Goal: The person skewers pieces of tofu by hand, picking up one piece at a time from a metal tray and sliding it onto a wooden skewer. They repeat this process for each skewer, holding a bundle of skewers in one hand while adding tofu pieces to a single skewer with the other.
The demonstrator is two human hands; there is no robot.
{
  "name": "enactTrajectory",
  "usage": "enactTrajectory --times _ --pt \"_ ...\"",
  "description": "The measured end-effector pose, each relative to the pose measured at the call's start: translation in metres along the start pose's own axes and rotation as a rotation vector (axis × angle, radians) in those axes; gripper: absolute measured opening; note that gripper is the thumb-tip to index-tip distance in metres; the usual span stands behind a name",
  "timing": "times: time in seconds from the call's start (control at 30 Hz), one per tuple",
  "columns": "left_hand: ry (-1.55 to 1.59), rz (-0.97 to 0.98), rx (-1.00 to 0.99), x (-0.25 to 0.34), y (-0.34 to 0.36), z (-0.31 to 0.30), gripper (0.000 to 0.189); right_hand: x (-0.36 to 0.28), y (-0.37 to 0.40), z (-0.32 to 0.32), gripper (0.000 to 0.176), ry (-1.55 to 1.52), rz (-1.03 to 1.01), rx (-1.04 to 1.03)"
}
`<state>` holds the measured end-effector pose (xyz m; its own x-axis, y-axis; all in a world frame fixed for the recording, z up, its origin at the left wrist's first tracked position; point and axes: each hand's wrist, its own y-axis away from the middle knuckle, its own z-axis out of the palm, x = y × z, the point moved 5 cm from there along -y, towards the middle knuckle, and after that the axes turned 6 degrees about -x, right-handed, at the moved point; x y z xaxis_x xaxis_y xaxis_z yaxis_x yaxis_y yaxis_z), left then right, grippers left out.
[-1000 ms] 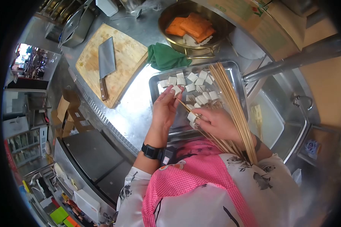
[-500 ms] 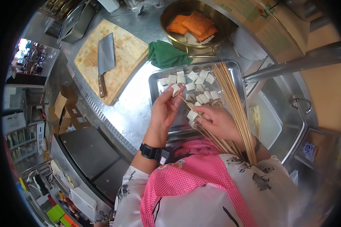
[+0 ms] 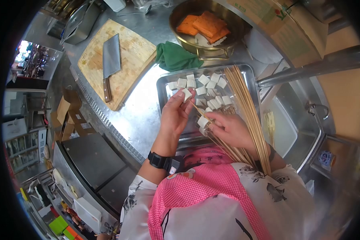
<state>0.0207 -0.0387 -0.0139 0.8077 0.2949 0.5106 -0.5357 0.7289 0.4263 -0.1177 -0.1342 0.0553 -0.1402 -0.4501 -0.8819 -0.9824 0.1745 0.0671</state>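
My left hand (image 3: 176,113) pinches a white piece (image 3: 187,95) between thumb and fingers, over the left part of the metal tray (image 3: 161,86). My right hand (image 3: 232,130) is closed around a thin wooden skewer (image 3: 197,108), whose tip points at the piece in my left hand. Another white piece (image 3: 203,121) sits beside my right fingers. Several white pieces (image 3: 203,80) lie in the tray beyond my hands. A bundle of long skewers (image 3: 248,108) lies across the tray's right side, and more skewers stick out below my right hand.
A cleaver (image 3: 112,56) rests on a wooden board (image 3: 136,48) at the left. Behind the tray are a green cloth (image 3: 176,57) and a brass-coloured pan (image 3: 184,39) with orange pieces (image 3: 208,25). A sink (image 3: 288,128) and cardboard box (image 3: 296,44) are at the right.
My left hand and its white piece have shifted very slightly to the right. My right hand looks almost unmoved.
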Motion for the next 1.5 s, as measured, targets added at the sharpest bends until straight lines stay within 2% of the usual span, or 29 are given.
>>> enactTrajectory --times 0.13,0.33,0.4,0.6,0.73,0.83,0.87,0.97,1.0,1.1,1.17,1.23,1.27,1.4,1.5 --pt "-0.086 0.002 -0.01 -0.005 0.007 0.008 0.029 -0.001 0.0 -0.003 0.031 -0.02 0.067 -0.056" --pt "-0.042 -0.052 -0.1 -0.022 0.014 0.015 0.028 -0.001 0.0 -0.003 0.029 -0.14 0.13 -0.042" --pt "-0.033 -0.086 -0.147 -0.029 0.016 0.016 0.027 0.001 -0.001 -0.003 0.028 -0.149 0.097 -0.011" --pt "-0.124 -0.121 -0.142 -0.027 0.025 0.026 0.027 0.004 -0.001 -0.002 0.025 -0.126 0.08 -0.008" --pt "-0.248 -0.083 0.007 -0.025 0.025 0.02 0.023 0.0 0.0 -0.005 0.028 -0.238 0.161 -0.042" --pt "-0.424 -0.075 0.006 -0.02 0.023 0.016 0.025 -0.012 -0.003 -0.022 0.032 -0.043 -0.212 0.325" --pt "-0.472 -0.084 0.028 -0.02 0.022 0.012 0.026 -0.021 -0.003 -0.029 0.032 0.044 -0.288 0.277" --pt "-0.734 0.036 0.018 -0.017 0.016 0.016 0.031 -0.024 -0.001 -0.014 0.026 -0.025 -0.396 0.018" --pt "-1.054 0.176 0.093 -0.015 0.007 0.002 0.037 -0.02 0.0 -0.007 0.023 0.018 -0.27 -0.117" --pt "-1.146 0.366 0.074 0.005 0.006 0.031 0.042 -0.01 -0.002 0.006 0.022 0.215 -0.303 -0.142" --pt "-0.953 0.304 -0.115 0.003 0.0 0.054 0.038 -0.009 -0.003 0.005 0.022 0.171 -0.281 -0.131" --pt "-0.765 -0.002 -0.191 -0.004 0.001 0.083 0.034 -0.011 -0.003 0.004 0.021 0.157 -0.274 -0.111" --pt "-0.714 -0.041 -0.202 -0.009 -0.003 0.089 0.027 -0.012 -0.003 0.004 0.021 0.172 -0.27 -0.125" --pt "-0.537 -0.062 -0.269 -0.019 -0.011 0.094 0.012 -0.011 0.0 0.005 0.02 0.206 -0.291 -0.112" --pt "-0.503 -0.056 -0.269 -0.012 -0.007 0.08 0.009 -0.009 0.0 0.0 0.02 0.184 -0.287 -0.069"
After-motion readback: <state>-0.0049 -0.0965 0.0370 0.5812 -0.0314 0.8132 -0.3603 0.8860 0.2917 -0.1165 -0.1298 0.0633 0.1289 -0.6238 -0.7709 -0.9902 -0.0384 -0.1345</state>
